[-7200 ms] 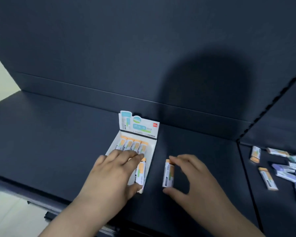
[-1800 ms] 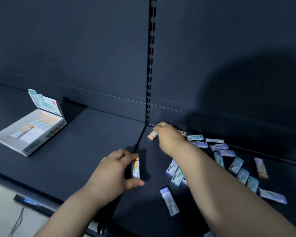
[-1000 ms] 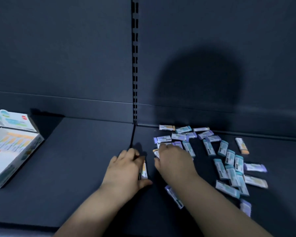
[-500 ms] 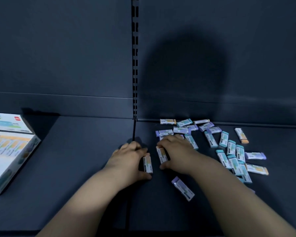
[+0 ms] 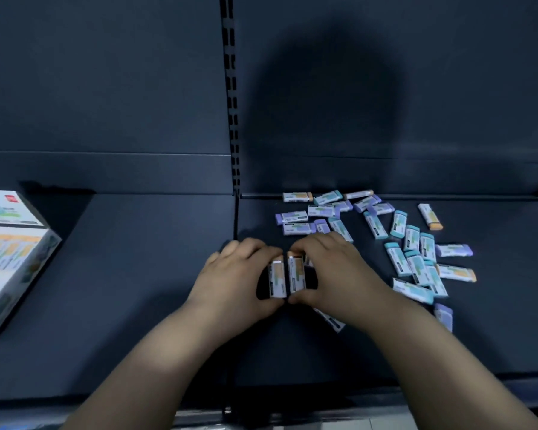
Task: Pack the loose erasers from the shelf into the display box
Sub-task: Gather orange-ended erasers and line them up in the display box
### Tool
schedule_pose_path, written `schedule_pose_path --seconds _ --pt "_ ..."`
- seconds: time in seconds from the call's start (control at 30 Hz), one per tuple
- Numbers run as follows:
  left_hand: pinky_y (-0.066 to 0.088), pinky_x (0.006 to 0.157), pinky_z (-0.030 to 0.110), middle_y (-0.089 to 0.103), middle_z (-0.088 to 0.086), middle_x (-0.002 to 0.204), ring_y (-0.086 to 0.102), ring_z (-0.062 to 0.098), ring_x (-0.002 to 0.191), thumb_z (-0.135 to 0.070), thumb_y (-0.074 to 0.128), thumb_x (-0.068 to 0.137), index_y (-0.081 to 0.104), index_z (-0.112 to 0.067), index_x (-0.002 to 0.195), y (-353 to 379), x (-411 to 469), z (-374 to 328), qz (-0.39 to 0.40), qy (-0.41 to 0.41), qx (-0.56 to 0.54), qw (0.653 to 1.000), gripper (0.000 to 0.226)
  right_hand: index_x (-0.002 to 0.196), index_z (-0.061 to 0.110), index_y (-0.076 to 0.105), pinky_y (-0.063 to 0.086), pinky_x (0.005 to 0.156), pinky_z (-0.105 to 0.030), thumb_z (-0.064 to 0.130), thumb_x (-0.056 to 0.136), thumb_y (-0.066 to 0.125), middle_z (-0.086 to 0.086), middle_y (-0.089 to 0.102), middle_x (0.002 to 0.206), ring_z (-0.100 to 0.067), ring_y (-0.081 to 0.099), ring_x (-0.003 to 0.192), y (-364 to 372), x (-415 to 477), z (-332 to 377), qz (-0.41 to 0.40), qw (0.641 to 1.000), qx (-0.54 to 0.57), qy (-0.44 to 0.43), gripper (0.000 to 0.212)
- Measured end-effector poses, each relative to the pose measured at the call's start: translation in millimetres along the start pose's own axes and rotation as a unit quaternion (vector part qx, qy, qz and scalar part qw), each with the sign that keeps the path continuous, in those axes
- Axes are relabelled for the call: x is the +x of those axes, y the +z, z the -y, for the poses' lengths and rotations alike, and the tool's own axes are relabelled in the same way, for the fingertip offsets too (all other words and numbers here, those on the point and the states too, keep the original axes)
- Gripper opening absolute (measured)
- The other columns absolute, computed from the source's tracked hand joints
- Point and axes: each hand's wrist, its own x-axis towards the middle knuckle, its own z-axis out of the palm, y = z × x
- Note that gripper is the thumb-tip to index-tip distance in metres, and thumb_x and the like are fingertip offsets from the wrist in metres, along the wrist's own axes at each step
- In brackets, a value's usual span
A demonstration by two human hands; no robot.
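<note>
My left hand grips an orange-tipped eraser standing on its edge on the dark shelf. Right beside it, my right hand pinches a second orange-tipped eraser between thumb and fingers; the two erasers touch side by side. Several loose erasers in teal, purple and orange sleeves lie scattered behind and to the right of my hands. The white display box sits at the far left, its lid flap up, with orange erasers inside; its left part is cut off by the frame.
A slotted upright splits the dark back panel, and a seam divides the two shelf boards. One eraser lies partly under my right wrist. The shelf's front edge runs below my forearms.
My right hand has drawn its orange eraser left until it meets the one in my left hand. Earlier both hands left the box and moved to the pile.
</note>
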Motion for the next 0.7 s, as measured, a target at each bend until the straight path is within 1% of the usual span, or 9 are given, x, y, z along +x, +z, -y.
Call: schedule_pose_path --seconds 0.07,0.13,0.2,0.27,0.33,0.4,0.5,0.63,0.7 --pt "0.031 0.095 0.027 0.043 -0.015 0.125 0.040 0.011 0.117 -0.053 0.064 0.072 0.040 -0.040 0.133 -1 -9 -8 -0.018 -0.003 0.012 1.000 0.067 0.124 0.028 0.043 0.024 0.096 -0.023 0.046 0.067 0.073 0.011 0.045 0.123 -0.010 0.033 0.116 -5 -10 -2 -0.009 1.000 -0.012 -0.011 0.067" --pt "0.034 0.092 0.029 0.048 -0.014 0.122 0.045 0.014 0.113 -0.052 0.067 0.069 0.045 -0.037 0.132 0 -19 -18 -0.032 -0.014 0.036 0.999 0.068 0.129 0.027 0.041 0.023 0.098 -0.024 0.046 0.069 0.072 0.010 0.044 0.126 -0.011 0.032 0.118 -10 -22 -3 -0.019 0.999 -0.021 -0.029 0.070" --pt "0.039 0.082 0.030 0.055 -0.012 0.114 0.053 0.016 0.103 -0.055 0.066 0.063 0.053 -0.034 0.125 2 -29 -28 -0.052 -0.023 0.074 0.996 0.067 0.134 0.026 0.038 0.020 0.101 -0.022 0.046 0.071 0.071 0.009 0.042 0.131 -0.011 0.030 0.121 -12 -32 -7 -0.026 0.998 -0.020 -0.048 0.074" --pt "0.042 0.071 0.028 0.060 -0.012 0.103 0.059 0.016 0.090 -0.059 0.057 0.056 0.059 -0.031 0.116 4 -38 -42 -0.082 -0.032 0.104 0.991 0.066 0.138 0.025 0.035 0.017 0.103 -0.021 0.046 0.072 0.070 0.009 0.039 0.134 -0.011 0.027 0.124 -13 -40 -10 -0.026 0.998 -0.006 -0.063 0.077" --pt "0.043 0.066 0.027 0.061 -0.013 0.100 0.060 0.014 0.085 -0.059 0.054 0.053 0.060 -0.031 0.112 7 -45 -53 -0.104 -0.037 0.130 0.985 0.065 0.138 0.025 0.035 0.018 0.104 -0.023 0.047 0.073 0.069 0.010 0.039 0.134 -0.011 0.027 0.124 -13 -47 -12 -0.017 0.997 0.006 -0.078 0.077" --pt "0.042 0.066 0.027 0.061 -0.012 0.101 0.060 0.014 0.086 -0.056 0.059 0.054 0.060 -0.031 0.113 8 -54 -57 -0.105 -0.037 0.147 0.983 0.065 0.137 0.025 0.037 0.020 0.104 -0.023 0.047 0.073 0.070 0.009 0.040 0.133 -0.012 0.029 0.122 -13 -51 -12 -0.014 0.996 0.017 -0.090 0.076" --pt "0.036 0.069 0.026 0.061 -0.012 0.105 0.058 0.015 0.089 -0.051 0.065 0.056 0.058 -0.030 0.118 4 -63 -58 -0.097 -0.044 0.166 0.980 0.066 0.136 0.023 0.039 0.023 0.103 -0.024 0.044 0.072 0.072 0.009 0.042 0.131 -0.013 0.032 0.120 -12 -59 -6 -0.019 0.994 0.028 -0.102 0.075" --pt "0.034 0.069 0.025 0.061 -0.013 0.105 0.057 0.015 0.088 -0.053 0.061 0.057 0.057 -0.031 0.118 -4 -75 -52 -0.100 -0.057 0.155 0.981 0.065 0.137 0.025 0.037 0.019 0.104 -0.021 0.045 0.072 0.071 0.010 0.040 0.133 -0.009 0.028 0.122 -11 -62 11 -0.015 0.994 0.033 -0.107 0.076" --pt "0.032 0.071 0.024 0.060 -0.014 0.107 0.056 0.014 0.090 -0.054 0.064 0.059 0.057 -0.031 0.120 -8 -79 -41 -0.102 -0.055 0.151 0.982 0.065 0.137 0.026 0.036 0.019 0.105 -0.020 0.046 0.072 0.070 0.011 0.038 0.134 -0.008 0.026 0.123 -9 -59 23 -0.010 0.994 0.033 -0.106 0.076"
